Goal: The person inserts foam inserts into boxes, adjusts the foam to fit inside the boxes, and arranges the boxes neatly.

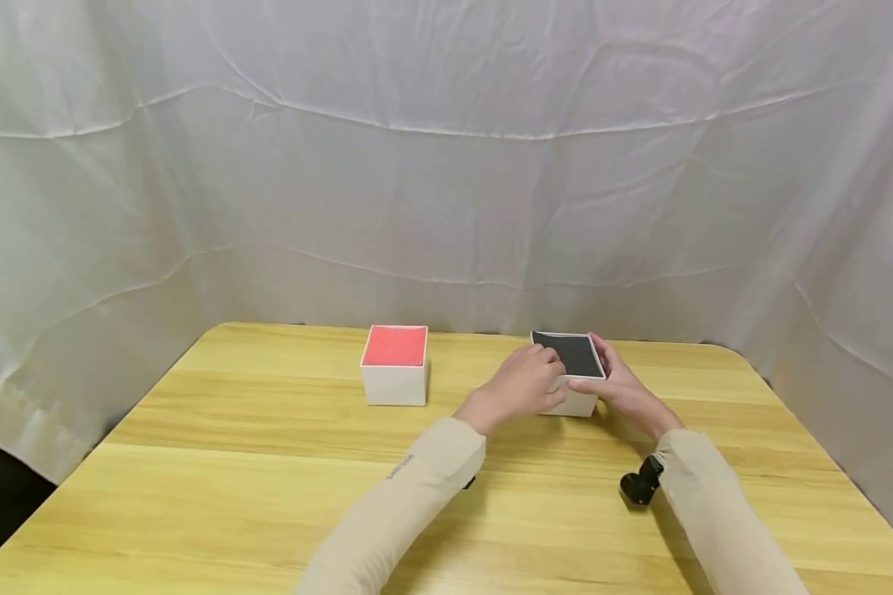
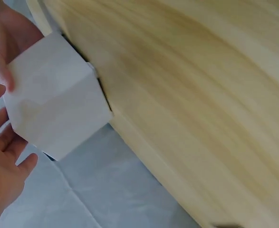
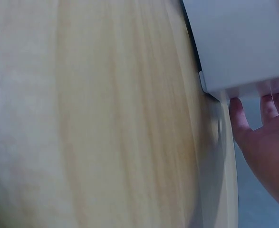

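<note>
black-topped white square box (image 1: 571, 372) at the table's two o'clock is clasped by left hand (image 1: 519, 384) and right hand (image 1: 619, 387); lifting it needs an even two-sided squeeze.

Two white boxes, one red-topped (image 1: 394, 364), one black-topped (image 1: 570, 364), one wooden table (image 1: 253, 479)

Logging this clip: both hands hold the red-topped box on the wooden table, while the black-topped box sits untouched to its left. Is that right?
Not quite: the colours are swapped. In the head view both the left hand and right hand hold the black-topped box; the red-topped box sits untouched to its left on the table.
</note>
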